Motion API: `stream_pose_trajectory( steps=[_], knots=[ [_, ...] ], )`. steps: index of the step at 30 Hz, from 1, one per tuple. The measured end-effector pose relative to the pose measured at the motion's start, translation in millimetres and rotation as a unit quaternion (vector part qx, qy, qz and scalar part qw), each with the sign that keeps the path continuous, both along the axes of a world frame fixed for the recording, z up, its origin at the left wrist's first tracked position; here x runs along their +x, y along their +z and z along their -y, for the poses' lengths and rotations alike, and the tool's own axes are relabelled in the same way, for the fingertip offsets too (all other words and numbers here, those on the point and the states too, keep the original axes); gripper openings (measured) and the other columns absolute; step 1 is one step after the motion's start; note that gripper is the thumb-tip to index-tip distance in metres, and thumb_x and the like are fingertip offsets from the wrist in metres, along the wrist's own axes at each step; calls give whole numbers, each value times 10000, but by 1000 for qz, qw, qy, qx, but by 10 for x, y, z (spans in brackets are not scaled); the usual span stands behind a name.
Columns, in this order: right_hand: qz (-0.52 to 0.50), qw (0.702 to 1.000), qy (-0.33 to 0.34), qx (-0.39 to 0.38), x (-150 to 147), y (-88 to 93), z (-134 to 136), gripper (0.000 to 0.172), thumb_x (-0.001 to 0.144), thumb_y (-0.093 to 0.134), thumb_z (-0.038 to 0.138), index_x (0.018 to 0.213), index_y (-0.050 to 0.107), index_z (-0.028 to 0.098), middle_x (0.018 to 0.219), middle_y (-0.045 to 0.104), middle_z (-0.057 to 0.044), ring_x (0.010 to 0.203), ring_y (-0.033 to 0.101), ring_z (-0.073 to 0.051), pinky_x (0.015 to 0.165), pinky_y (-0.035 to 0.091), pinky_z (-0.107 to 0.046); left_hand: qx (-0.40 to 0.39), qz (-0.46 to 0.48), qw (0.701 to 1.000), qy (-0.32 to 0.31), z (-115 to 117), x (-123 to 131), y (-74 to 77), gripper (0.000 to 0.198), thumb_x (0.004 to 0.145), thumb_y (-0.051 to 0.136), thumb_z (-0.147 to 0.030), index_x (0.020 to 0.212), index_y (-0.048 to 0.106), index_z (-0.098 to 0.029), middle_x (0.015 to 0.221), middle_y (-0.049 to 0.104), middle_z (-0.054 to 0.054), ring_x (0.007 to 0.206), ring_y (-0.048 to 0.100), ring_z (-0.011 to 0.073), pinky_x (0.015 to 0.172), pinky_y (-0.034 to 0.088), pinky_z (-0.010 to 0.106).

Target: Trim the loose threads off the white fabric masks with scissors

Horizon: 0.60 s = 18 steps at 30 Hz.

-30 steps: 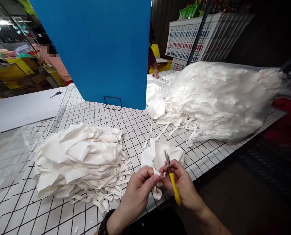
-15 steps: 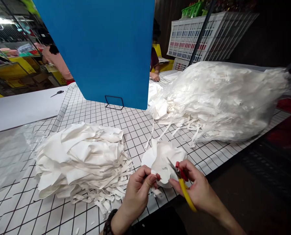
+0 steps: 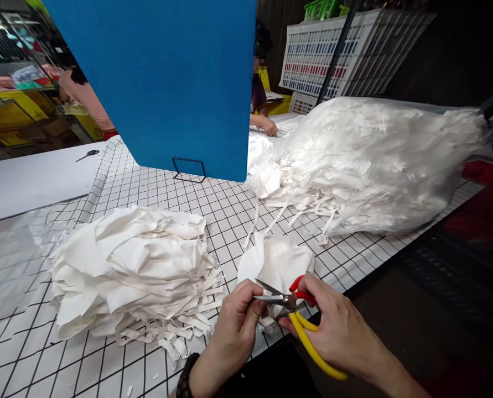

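White cloth pieces in clear bag

The scissors are showing red and yellow handles; the cloth is showing white, the tablecloth is carrying a black grid on white, the board is showing blue.

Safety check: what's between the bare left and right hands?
Red-and-yellow-handled metal scissors, blades open, pointing from the right hand toward the left hand, white cloth behind; head view.
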State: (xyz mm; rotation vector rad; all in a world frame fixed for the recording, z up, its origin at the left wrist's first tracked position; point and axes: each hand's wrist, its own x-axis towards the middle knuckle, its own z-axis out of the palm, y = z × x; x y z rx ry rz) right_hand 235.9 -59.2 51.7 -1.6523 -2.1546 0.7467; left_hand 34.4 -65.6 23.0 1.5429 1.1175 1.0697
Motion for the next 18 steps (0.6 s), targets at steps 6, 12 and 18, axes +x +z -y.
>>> stream_pose_trajectory(
  steps=[6,12,18],
  knots=[
    [-2,1000,2,27,-11,31,9,304,751,689,454,848,489,246,808,622,0,692,585,-188,604,419,-295,-4,-7,1000,-3,-1,-22,-19,215,963,464,-266,793,569,-188,740,547,16,676,523,142,635,407,240],
    [20,999,9,36,-14,25,30,275,774,657,440,809,471,241,738,610,2,614,551,-167,535,366,-273,-15,-9,1000,-11,8,-25,-25,216,962,479,-281,794,577,-186,739,545,19,676,512,143,636,399,243],
    [43,998,13,40,-13,18,41,284,797,634,467,832,463,243,771,614,-6,650,573,-180,557,377,-282,-33,13,999,-16,15,-28,-35,212,962,488,-288,816,596,-180,755,548,20,691,512,140,646,403,241]
  ],
)
